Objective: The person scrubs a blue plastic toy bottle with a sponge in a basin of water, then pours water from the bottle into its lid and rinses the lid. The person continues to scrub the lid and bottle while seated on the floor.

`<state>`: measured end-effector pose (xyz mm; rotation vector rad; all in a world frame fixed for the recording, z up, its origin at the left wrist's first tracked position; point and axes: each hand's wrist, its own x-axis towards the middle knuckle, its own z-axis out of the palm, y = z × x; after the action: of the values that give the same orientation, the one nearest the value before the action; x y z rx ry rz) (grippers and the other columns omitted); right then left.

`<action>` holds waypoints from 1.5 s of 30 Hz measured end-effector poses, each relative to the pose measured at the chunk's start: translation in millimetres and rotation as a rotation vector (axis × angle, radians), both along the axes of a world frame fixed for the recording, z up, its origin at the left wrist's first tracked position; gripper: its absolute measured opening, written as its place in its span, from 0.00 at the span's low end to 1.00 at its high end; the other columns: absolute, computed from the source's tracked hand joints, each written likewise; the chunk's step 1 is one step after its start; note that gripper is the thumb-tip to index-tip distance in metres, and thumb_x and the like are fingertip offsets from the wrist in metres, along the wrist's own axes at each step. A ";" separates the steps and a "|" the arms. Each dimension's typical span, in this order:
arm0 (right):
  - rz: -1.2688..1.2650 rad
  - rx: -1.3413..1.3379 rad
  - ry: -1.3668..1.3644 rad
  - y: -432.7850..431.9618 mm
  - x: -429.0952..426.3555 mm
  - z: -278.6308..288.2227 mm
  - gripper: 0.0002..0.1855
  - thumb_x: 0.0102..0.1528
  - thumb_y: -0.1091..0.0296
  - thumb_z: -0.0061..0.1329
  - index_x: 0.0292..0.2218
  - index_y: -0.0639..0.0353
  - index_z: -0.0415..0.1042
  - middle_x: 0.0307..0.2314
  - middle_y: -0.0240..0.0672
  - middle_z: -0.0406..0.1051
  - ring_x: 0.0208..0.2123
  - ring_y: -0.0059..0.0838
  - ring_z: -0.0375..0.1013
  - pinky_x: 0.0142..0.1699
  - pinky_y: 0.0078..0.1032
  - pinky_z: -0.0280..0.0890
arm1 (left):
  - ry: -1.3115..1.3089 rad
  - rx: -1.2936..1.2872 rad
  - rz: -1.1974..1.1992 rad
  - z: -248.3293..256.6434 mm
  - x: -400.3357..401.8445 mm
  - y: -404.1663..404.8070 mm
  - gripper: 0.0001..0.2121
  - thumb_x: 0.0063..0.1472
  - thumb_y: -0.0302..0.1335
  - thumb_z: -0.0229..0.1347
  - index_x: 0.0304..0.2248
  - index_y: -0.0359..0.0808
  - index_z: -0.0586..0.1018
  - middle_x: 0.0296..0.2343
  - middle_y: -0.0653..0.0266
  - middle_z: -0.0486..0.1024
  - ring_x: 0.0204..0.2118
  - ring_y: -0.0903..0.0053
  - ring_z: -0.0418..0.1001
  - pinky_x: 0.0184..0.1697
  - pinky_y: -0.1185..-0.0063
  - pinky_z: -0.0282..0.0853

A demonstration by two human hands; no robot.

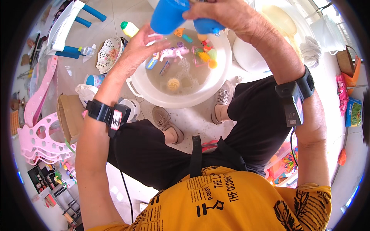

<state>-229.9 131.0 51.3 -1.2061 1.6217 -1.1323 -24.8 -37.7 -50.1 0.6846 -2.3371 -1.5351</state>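
Note:
My right hand (224, 14) grips a blue plastic toy (167, 18) above the far side of a white plastic basin (180, 101). The toy has a cup-like part and a rounded part, and my fingers hide where they meet. Just below the cup-like part is my left hand (141, 47), fingers apart and holding nothing; whether a fingertip touches the blue plastic, I cannot tell. Cloudy water (188, 82) in the basin holds a pink toy animal (173, 52), a cream swirled piece (173, 84), an orange toy (179, 31) and several small colourful toys.
Left of the basin are a white openwork basket (108, 55), a yellow bottle with a green cap (129, 29) and a cardboard box (68, 118). A white stool with blue legs (65, 31) lies farther left. At right are a white rounded container (250, 56) and bundled white cloth (310, 52).

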 end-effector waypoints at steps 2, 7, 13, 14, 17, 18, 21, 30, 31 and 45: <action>-0.055 -0.143 -0.078 3.7 -1.1 4.0 0.21 0.50 0.65 0.56 0.43 0.70 0.74 0.32 0.38 0.77 0.34 0.23 0.74 0.41 0.21 0.68 | -0.356 0.000 -0.113 -17.5 5.3 -21.6 0.23 0.55 0.36 0.65 0.47 0.34 0.76 0.34 0.66 0.77 0.40 0.82 0.73 0.44 0.78 0.70; -0.114 -0.202 -0.084 -9.2 -4.5 5.4 0.25 0.52 0.62 0.56 0.46 0.72 0.72 0.34 0.40 0.76 0.36 0.25 0.74 0.43 0.20 0.68 | -0.425 0.268 -0.242 -129.2 2.4 -28.8 0.16 0.56 0.37 0.62 0.39 0.33 0.78 0.28 0.69 0.75 0.32 0.81 0.71 0.35 0.78 0.67; -0.119 -0.155 -0.149 -5.4 -9.4 9.9 0.32 0.52 0.56 0.56 0.51 0.74 0.69 0.40 0.47 0.74 0.41 0.30 0.74 0.47 0.23 0.69 | -0.485 -0.138 -0.273 -258.8 -13.7 -4.9 0.25 0.52 0.37 0.63 0.45 0.29 0.76 0.39 0.53 0.77 0.44 0.69 0.75 0.49 0.75 0.69; -0.133 -0.121 -0.134 -3.7 -9.1 12.9 0.34 0.52 0.55 0.56 0.51 0.74 0.68 0.41 0.48 0.74 0.42 0.31 0.74 0.47 0.23 0.68 | -0.485 -0.114 -0.246 -270.1 -17.3 -1.9 0.28 0.51 0.38 0.63 0.48 0.28 0.75 0.41 0.48 0.78 0.48 0.63 0.75 0.52 0.72 0.68; -0.174 0.001 -0.090 -3.4 -9.2 20.2 0.37 0.51 0.51 0.56 0.52 0.74 0.68 0.42 0.49 0.73 0.42 0.34 0.74 0.49 0.23 0.68 | -0.622 -0.153 -0.091 -292.9 -32.5 5.3 0.34 0.51 0.37 0.63 0.55 0.28 0.70 0.46 0.41 0.73 0.51 0.53 0.72 0.55 0.68 0.66; -0.178 0.018 -0.075 -3.7 -8.2 21.6 0.36 0.51 0.51 0.56 0.52 0.73 0.68 0.42 0.49 0.73 0.43 0.34 0.74 0.49 0.23 0.67 | -0.607 -0.210 -0.075 -297.3 -36.5 5.8 0.33 0.52 0.36 0.63 0.55 0.29 0.69 0.47 0.41 0.72 0.53 0.52 0.70 0.56 0.67 0.65; -0.184 0.040 -0.064 -11.6 -10.4 19.9 0.36 0.52 0.52 0.56 0.52 0.73 0.68 0.42 0.49 0.72 0.43 0.34 0.74 0.49 0.23 0.67 | -0.521 -0.295 -0.041 -304.5 -43.9 -2.9 0.34 0.53 0.33 0.62 0.57 0.30 0.66 0.51 0.39 0.67 0.58 0.49 0.62 0.60 0.65 0.62; -0.170 0.053 -0.051 -25.8 -18.9 10.5 0.33 0.53 0.52 0.55 0.51 0.72 0.70 0.43 0.48 0.71 0.43 0.34 0.73 0.49 0.22 0.67 | -0.546 -0.212 0.013 -291.8 -83.2 -60.2 0.39 0.55 0.36 0.61 0.62 0.31 0.59 0.58 0.44 0.61 0.62 0.55 0.59 0.64 0.65 0.55; -0.173 0.054 -0.045 -25.6 -19.3 9.1 0.33 0.53 0.52 0.55 0.51 0.72 0.70 0.43 0.48 0.71 0.43 0.34 0.73 0.49 0.22 0.67 | -0.575 -0.195 0.013 -289.5 -88.3 -56.4 0.39 0.55 0.37 0.61 0.61 0.31 0.59 0.59 0.45 0.61 0.62 0.55 0.59 0.64 0.65 0.55; -0.128 0.072 -0.017 -30.5 -7.8 6.8 0.30 0.56 0.52 0.53 0.49 0.71 0.72 0.45 0.48 0.70 0.44 0.35 0.72 0.49 0.22 0.66 | -0.524 -0.621 -0.432 -312.4 -44.7 73.2 0.26 0.54 0.30 0.54 0.55 0.44 0.73 0.59 0.49 0.60 0.59 0.52 0.62 0.53 0.51 0.62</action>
<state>-237.7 100.5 58.2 -1.0561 1.7324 -1.1496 -69.6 35.5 -362.5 0.4718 -3.2902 -0.6855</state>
